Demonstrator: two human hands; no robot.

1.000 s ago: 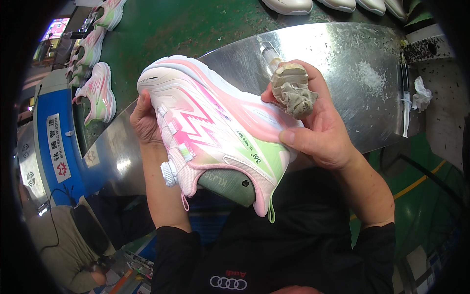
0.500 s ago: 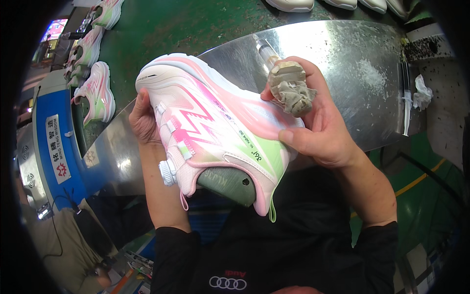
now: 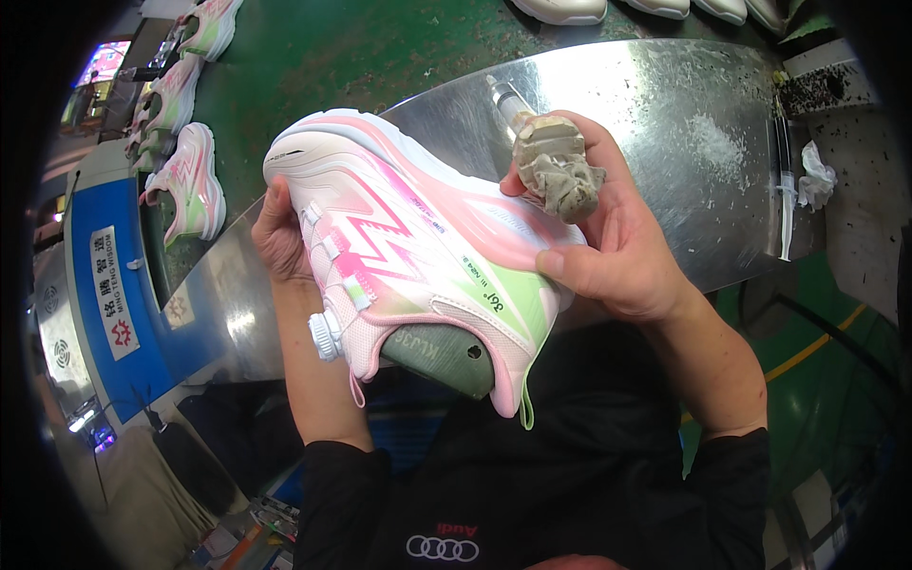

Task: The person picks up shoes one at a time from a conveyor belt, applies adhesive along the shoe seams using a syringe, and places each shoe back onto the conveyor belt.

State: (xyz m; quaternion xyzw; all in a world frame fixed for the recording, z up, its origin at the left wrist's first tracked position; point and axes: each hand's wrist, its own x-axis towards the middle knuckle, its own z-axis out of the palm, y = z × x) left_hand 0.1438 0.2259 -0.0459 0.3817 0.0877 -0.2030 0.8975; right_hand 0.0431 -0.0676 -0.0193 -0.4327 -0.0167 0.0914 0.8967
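A pink, white and light-green sneaker (image 3: 399,237) is held up on its side in front of me, toe to the upper left, heel toward my body. A dark green shoe last (image 3: 437,356) fills its opening, and a white dial knob (image 3: 324,335) sits by the tongue. My left hand (image 3: 283,233) grips the forefoot, thumb on the upper, other fingers hidden underneath. My right hand (image 3: 622,247) is closed around the heel side, thumb against the sole edge. Tucked in that same hand is a syringe (image 3: 514,106) with a crumpled, dirty beige cloth (image 3: 559,171) around it.
Below the shoe lies a scuffed metal worktop (image 3: 665,104). A second syringe (image 3: 787,190) and a white tissue crumple (image 3: 816,177) lie at its right. Similar sneakers (image 3: 190,180) line the left of the green surface (image 3: 332,57); pale shoes (image 3: 565,9) stand at the far edge.
The sneaker has tilted slightly, its toe dipping a little. My right hand's cloth and syringe have shifted slightly left and down. Both hands keep their grip.
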